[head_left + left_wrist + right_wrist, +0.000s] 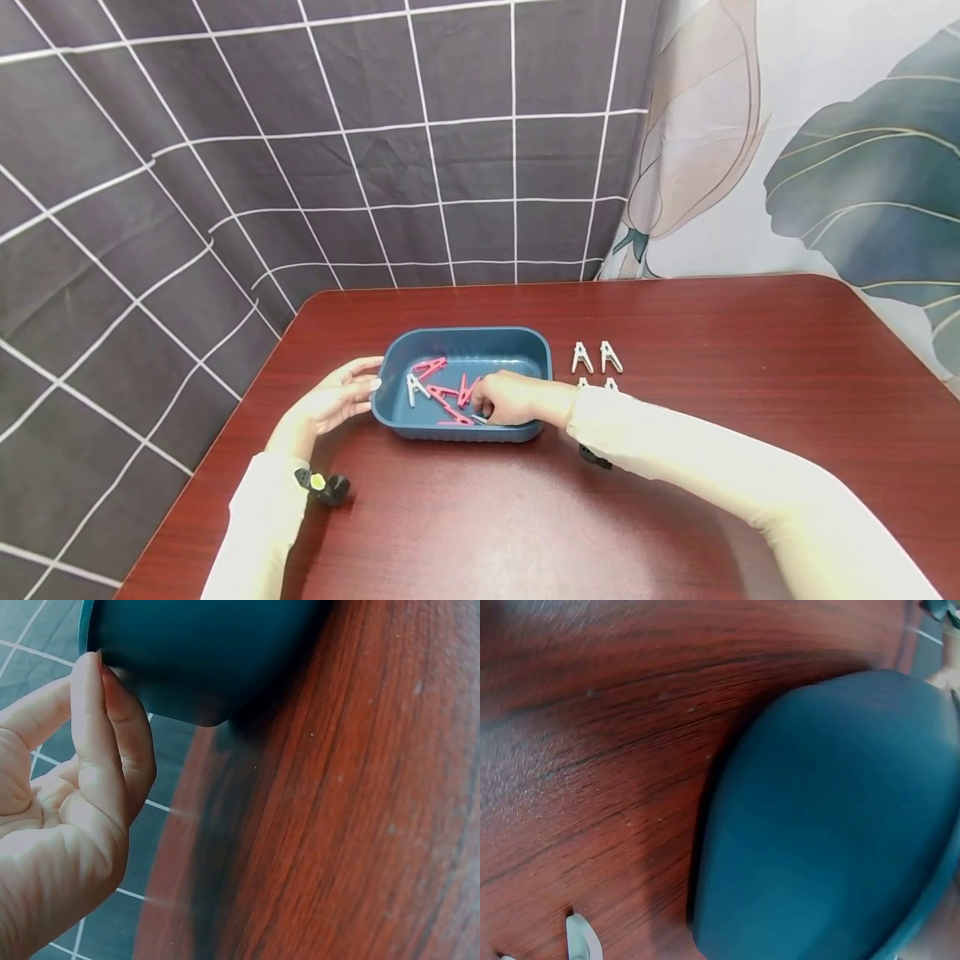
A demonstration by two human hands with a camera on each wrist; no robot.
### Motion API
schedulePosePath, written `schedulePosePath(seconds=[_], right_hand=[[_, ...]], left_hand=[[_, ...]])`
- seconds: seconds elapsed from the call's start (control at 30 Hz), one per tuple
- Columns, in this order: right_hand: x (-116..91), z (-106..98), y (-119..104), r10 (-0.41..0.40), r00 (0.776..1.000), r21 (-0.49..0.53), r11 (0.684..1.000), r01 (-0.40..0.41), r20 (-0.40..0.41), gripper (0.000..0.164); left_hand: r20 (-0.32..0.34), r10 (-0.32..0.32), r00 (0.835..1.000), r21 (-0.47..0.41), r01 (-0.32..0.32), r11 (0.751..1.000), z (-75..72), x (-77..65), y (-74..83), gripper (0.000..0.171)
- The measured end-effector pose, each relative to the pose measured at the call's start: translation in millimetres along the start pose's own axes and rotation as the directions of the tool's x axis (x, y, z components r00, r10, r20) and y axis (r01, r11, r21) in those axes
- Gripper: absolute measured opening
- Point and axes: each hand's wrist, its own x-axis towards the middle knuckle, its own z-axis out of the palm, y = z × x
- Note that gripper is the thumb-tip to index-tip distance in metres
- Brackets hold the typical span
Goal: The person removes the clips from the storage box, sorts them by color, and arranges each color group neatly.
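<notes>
A blue plastic bin (461,432) stands on the table, with several pink clothespins (430,367) and a white clothespin (412,390) lying loose inside. My left hand (343,393) grips the bin's left end, thumb at the rim; the left wrist view shows its fingers against the outer wall. Inside the bin's right half, my right hand (508,398) reaches down with curled fingers, pinching another white clothespin (478,419), mostly hidden under the fingertips. The bin's wall blocks most of this hand in the right wrist view.
Right of the bin, several white clothespins (611,357) lie in two rows on the red-brown wooden table (712,350); the sleeve partly covers the nearer row. A grey checked cloth (465,167) hangs behind and left, a leaf-patterned one (847,150) at the right.
</notes>
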Motion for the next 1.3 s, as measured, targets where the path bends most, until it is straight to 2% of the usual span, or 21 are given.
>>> schedulePosePath(seconds=[0.27,0.43,0.6,0.8,0.97,1.3], right_hand=[[7.4,5.1,-0.2,-0.009,0.999,-0.075,0.997,0.011,0.032,0.021],[7.2,2.6,-1.7,0.031,0.999,-0.054,0.998,-0.028,0.045,0.025],[7.2,2.5,1.1,0.028,0.999,-0.050,0.998,-0.027,0.038,0.021],[5.6,3.8,6.8,-0.044,0.999,-0.057,0.997,0.044,0.000,0.009],[2.7,2.3,8.7,-0.086,0.995,-0.057,0.995,0.084,-0.040,0.007],[0.3,4.2,6.7,-0.098,0.990,-0.038,0.995,0.095,-0.101,0.009]], left_hand=[[0.000,0.019,1.000,0.051,-0.019,0.999,-3.4,0.9,-2.6,0.039],[0.009,0.024,1.000,0.035,-0.024,0.999,-1.5,2.3,0.4,0.037],[0.016,0.030,0.999,0.021,-0.031,0.999,-3.2,3.7,-0.1,0.037],[0.020,0.028,0.999,0.030,-0.029,0.999,-1.1,4.2,-0.2,0.036],[0.019,0.025,1.000,0.038,-0.026,0.999,-0.3,5.6,0.1,0.037],[0.018,0.017,1.000,0.060,-0.018,0.998,-3.1,1.6,-2.4,0.040]])
